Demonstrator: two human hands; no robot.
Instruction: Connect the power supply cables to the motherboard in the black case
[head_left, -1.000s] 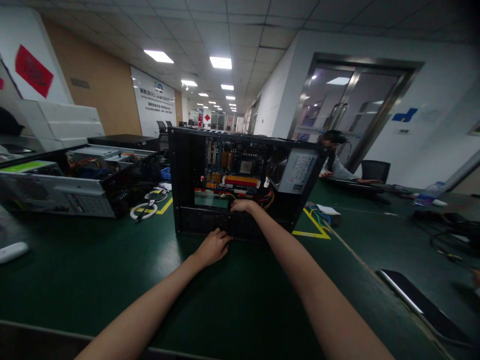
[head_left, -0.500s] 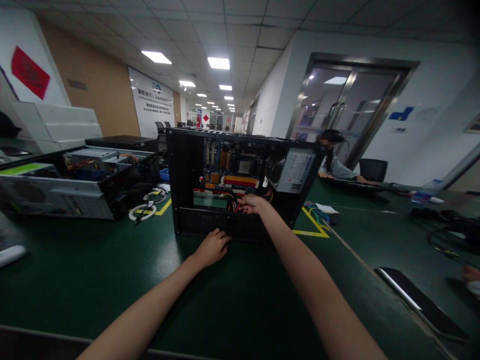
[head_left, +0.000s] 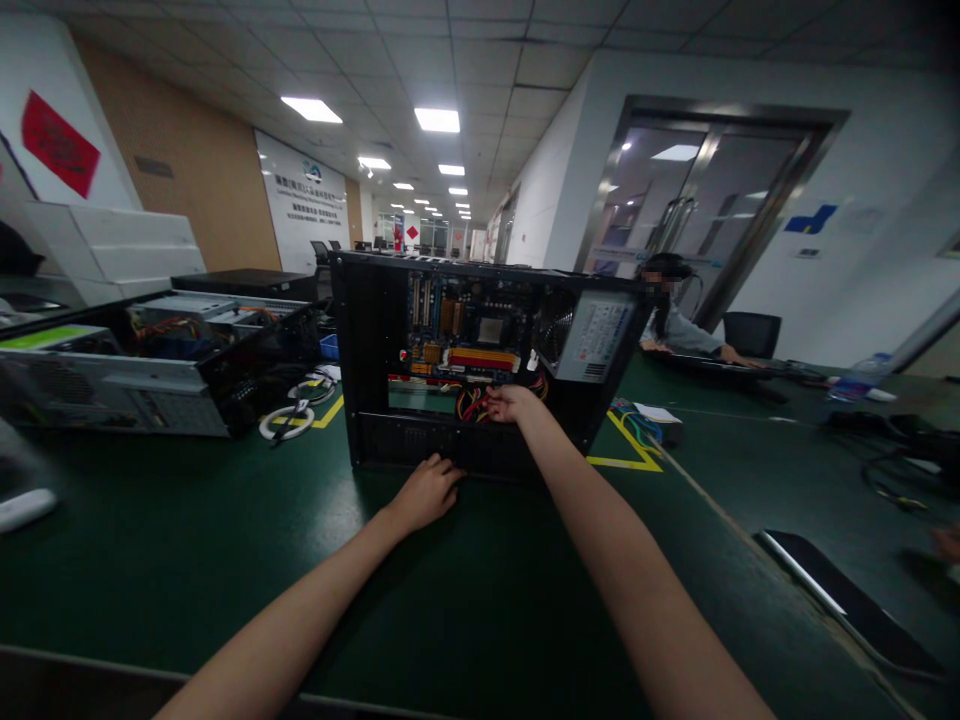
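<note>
An open black computer case (head_left: 375, 340) stands upright on the green table (head_left: 187, 560), its motherboard (head_left: 469, 335) and grey power supply (head_left: 596, 340) exposed. My left hand (head_left: 426, 490) rests with curled fingers against the case's lower front edge. Inside the case, my right hand (head_left: 514, 403) is closed on a bundle of red, yellow and black cables (head_left: 472, 403) below the motherboard.
A second opened computer (head_left: 142, 365) lies on its side at the left, with a white ring (head_left: 286, 421) and small parts beside it. Yellow tape (head_left: 626, 460) marks the table. A dark flat panel (head_left: 840, 605) lies at the right. Another person (head_left: 671, 320) sits behind the case.
My right hand moved from the case's lower rail up and right into the case and took hold of the cables. My left hand stayed put.
</note>
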